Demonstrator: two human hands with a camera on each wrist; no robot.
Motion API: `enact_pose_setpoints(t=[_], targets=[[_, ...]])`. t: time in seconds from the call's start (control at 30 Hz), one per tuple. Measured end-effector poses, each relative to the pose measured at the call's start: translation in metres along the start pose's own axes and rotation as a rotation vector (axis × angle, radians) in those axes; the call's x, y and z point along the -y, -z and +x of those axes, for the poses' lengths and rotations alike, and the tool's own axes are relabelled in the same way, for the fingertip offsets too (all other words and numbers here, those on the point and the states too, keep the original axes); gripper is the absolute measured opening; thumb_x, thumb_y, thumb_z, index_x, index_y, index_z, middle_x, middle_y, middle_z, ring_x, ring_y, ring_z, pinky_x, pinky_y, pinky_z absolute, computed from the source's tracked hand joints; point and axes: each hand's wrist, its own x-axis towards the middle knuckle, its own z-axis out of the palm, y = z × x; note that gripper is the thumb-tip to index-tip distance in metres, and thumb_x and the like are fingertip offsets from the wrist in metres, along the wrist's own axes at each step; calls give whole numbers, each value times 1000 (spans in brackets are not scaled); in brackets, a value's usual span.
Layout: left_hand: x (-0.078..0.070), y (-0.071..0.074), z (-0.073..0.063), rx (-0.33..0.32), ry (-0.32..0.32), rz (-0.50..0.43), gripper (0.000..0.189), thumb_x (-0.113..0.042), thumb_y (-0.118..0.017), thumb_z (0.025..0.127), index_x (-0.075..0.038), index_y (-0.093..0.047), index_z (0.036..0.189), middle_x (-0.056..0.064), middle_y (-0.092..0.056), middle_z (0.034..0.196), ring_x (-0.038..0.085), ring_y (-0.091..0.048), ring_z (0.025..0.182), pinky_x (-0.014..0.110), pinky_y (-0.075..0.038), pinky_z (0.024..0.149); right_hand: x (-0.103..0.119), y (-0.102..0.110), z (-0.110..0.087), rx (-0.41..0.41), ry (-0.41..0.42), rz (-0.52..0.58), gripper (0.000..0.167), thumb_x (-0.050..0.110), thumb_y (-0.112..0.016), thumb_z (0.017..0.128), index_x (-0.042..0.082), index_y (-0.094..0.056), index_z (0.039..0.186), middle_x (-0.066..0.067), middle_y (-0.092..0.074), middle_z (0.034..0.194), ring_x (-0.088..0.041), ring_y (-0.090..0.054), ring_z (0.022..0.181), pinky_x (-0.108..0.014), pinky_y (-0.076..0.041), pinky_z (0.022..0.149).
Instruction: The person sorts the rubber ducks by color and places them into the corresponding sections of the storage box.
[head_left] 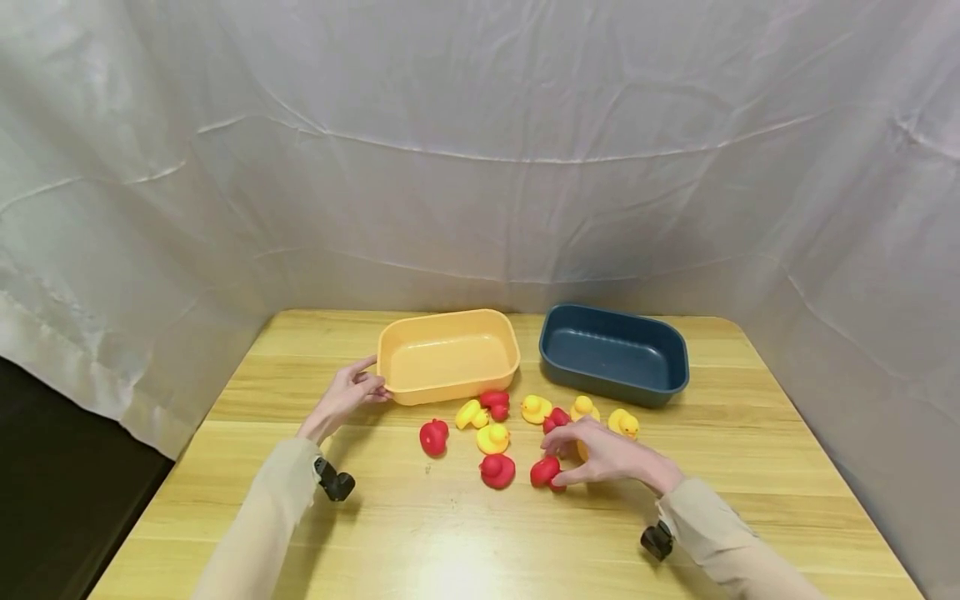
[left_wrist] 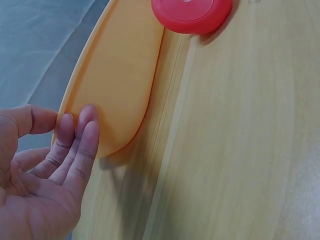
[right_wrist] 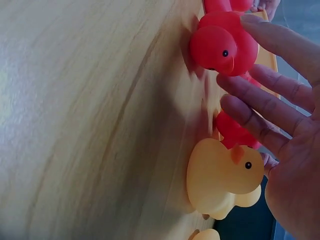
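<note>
Yellow tray point(head_left: 448, 354): my left hand point(head_left: 347, 397) touches its left end, fingers loose.
Red duck point(head_left: 543, 472): front-right of yellow tray, within my right hand's point(head_left: 603, 454) parted fingers.
Progress: I'd judge none; visible ducks point(head_left: 495, 472) lie outside.

My sleeves point(head_left: 258, 517) are cream, my wrist cameras point(head_left: 335, 481) black; I see red rubber ducks point(head_left: 497, 473), orange-beaked yellow rubber ducks point(head_left: 493, 440), a yellow-orange tray point(head_left: 450, 391), a navy tray point(head_left: 618, 387), a wood-grained tan tabletop point(head_left: 420, 542) and grey sheeting point(head_left: 480, 192).
</note>
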Motion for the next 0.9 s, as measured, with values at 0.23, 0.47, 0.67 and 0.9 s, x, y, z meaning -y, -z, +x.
enact_pose_setpoints(t=[0.23,0.47,0.67,0.9], targets=[[0,1,3,5,14,11,67,-2,-51,100,10,-15,156,21,-69,106,11,-72,86,37,-61,95,-2,-4,5,36,-9,-9,40,43,-79,85,16,-69,113,11,-74,103,-2,-64,93,-30,-44,86],[-1,1,6,28,20,-1,67,-1,-49,101,10,-14,157,18,-68,105,13,-72,88,40,-60,97,1,-3,6,36,-3,-10,37,41,-78,86,16,-69,113,11,-74,101,-1,-62,90,-28,-40,83],[-4,-2,5,33,27,-10,67,-1,-49,101,9,-13,157,18,-68,107,13,-72,88,41,-59,99,1,-1,6,41,22,16,34,34,-79,87,12,-69,112,8,-70,90,-4,-57,79,-22,-43,74],[-3,-3,7,49,19,-17,67,0,-49,101,9,-13,157,25,-67,110,11,-72,87,41,-59,99,0,0,6,39,12,99,37,31,-80,86,8,-68,113,4,-71,93,-8,-60,76,-22,-53,70]])
